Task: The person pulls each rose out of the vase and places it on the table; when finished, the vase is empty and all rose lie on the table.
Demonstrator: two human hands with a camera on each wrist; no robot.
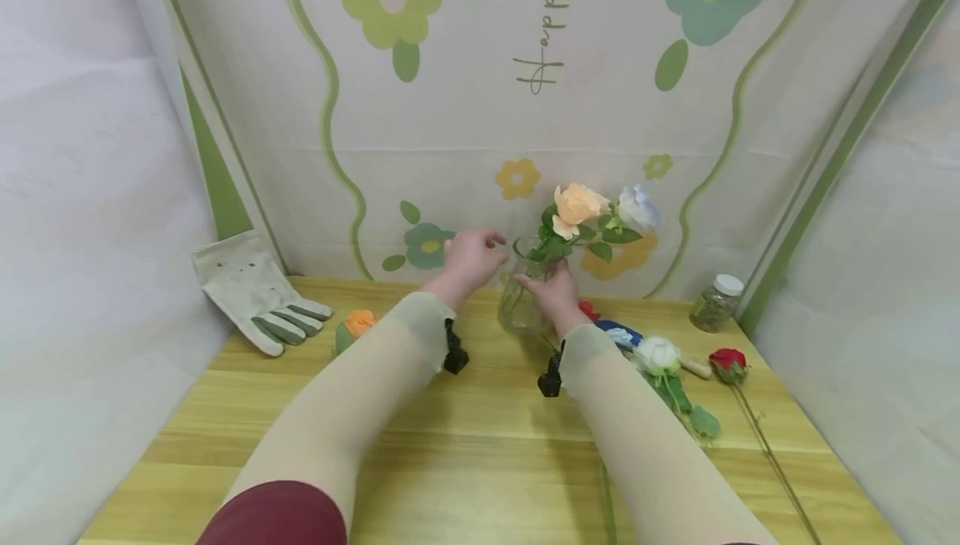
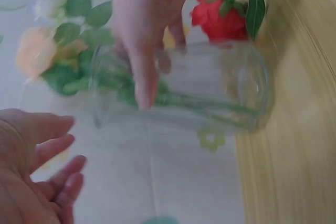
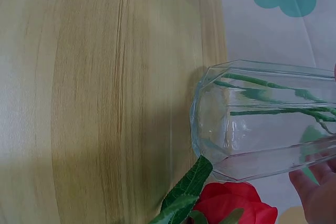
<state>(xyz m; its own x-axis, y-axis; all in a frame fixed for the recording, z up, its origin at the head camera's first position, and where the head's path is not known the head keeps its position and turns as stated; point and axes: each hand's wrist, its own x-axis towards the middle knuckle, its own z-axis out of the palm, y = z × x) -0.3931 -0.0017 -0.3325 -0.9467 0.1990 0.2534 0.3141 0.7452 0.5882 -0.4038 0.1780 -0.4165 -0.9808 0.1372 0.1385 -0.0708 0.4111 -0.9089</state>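
A clear, faceted glass vase (image 1: 517, 313) stands upright near the back of the table. In it are a peach rose (image 1: 579, 205) and a pale blue flower (image 1: 637, 208), their green stems (image 3: 273, 111) reaching down inside the glass. My right hand (image 1: 557, 291) grips the vase near its upper part, thumb on one side and fingers round the other. To the left of the rim, my left hand (image 1: 474, 257) is held apart from the glass, fingers loosely bent and holding nothing. A red rose (image 3: 236, 203) lies beside the vase's base.
On the right lie a white rose (image 1: 658, 355), a long-stemmed red rose (image 1: 729, 364) and a lidded jar (image 1: 717, 303). At left are a work glove (image 1: 255, 291) and an orange flower (image 1: 361, 323). A printed cloth (image 1: 442, 112) hangs behind the table (image 1: 480, 462).
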